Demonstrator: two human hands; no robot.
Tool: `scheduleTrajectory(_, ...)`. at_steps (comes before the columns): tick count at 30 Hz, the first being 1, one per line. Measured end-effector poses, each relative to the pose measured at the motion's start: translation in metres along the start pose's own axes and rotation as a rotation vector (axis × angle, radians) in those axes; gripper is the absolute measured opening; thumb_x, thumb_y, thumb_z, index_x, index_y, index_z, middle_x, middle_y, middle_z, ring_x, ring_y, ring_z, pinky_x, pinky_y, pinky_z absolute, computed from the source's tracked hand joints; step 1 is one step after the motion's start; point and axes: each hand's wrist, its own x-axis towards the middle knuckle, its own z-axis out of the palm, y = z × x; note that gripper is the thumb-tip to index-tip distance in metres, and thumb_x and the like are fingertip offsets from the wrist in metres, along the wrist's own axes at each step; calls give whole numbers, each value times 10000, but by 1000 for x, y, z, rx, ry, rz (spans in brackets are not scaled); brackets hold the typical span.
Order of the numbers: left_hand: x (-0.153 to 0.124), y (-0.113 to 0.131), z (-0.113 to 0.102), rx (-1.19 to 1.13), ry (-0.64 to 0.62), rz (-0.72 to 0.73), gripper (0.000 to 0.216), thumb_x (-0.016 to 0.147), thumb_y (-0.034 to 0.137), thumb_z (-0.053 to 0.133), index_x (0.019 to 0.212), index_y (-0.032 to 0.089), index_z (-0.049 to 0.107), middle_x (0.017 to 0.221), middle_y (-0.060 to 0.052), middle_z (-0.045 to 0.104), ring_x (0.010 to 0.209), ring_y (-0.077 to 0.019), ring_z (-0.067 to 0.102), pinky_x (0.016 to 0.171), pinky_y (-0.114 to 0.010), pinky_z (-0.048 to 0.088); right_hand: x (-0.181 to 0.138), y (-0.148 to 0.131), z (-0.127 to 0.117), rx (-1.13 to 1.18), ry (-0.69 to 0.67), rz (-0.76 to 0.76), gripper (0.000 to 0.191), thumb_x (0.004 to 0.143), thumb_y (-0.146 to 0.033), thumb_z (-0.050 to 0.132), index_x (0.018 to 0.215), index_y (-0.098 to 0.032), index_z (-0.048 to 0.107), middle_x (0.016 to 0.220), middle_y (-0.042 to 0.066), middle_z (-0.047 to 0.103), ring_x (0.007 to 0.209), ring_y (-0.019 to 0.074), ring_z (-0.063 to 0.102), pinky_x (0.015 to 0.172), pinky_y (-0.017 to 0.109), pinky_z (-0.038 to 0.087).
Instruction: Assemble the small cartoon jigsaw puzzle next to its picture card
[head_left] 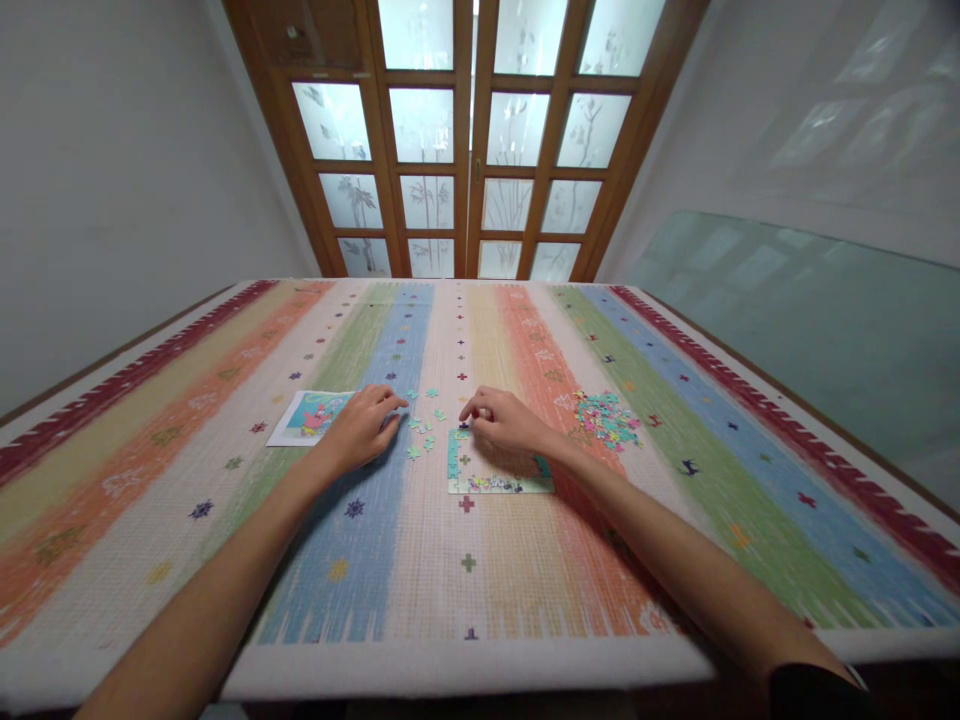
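Observation:
My left hand (369, 425) rests on the cloth between a printed picture card (301, 428) and a loose group of teal puzzle pieces (418, 426). Its fingers are loosely bent and apart, the index fingertip close to the pieces. Over the top of a partly joined jigsaw puzzle (499, 487) is my right hand (504, 418), thumb and index finger brought together in a pinch. Whatever lies between those fingertips is too small to make out. The joined pieces show along the puzzle's left and bottom sides; my right hand and wrist cover part of it.
To the right of my right forearm lies a heap of mixed puzzle pieces (606, 418). A striped tablecloth (431, 560) covers the table. Beyond the far edge stand wooden doors (480, 170) with frosted panes, and a glass panel (810, 330) leans at the right wall.

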Motion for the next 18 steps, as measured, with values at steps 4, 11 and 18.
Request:
scheduleTrajectory(4, 0, 2, 8, 52, 41, -49, 318, 985, 292, 454, 1196, 168, 656, 1168, -142, 671, 1124, -321, 569, 977, -493, 470, 0, 4, 8, -60, 27, -11, 249, 910, -71, 552, 992, -170, 765, 994, 105, 694, 920, 221, 620, 861, 356, 473)
scheduleTrajectory(11, 0, 1, 20, -3, -4, -90, 382, 1006, 311, 408, 1281, 149, 618, 1352, -160, 643, 1304, -336, 522, 1117, -545, 405, -3, 3, 25, -160, -5, -221, 358, 1075, -350, 463, 1305, -190, 687, 1428, 122, 630, 1279, 283, 524, 1112, 484, 337)
scheduleTrajectory(18, -1, 3, 28, -74, -54, -74, 403, 1039, 329, 349, 1309, 172, 604, 1418, -129, 622, 1415, -326, 452, 1165, -558, 371, -6, 1, 25, -234, -92, -199, 435, 1104, -410, 357, 1384, -236, 641, 1419, 70, 654, 1295, 331, 494, 1111, 516, 300)
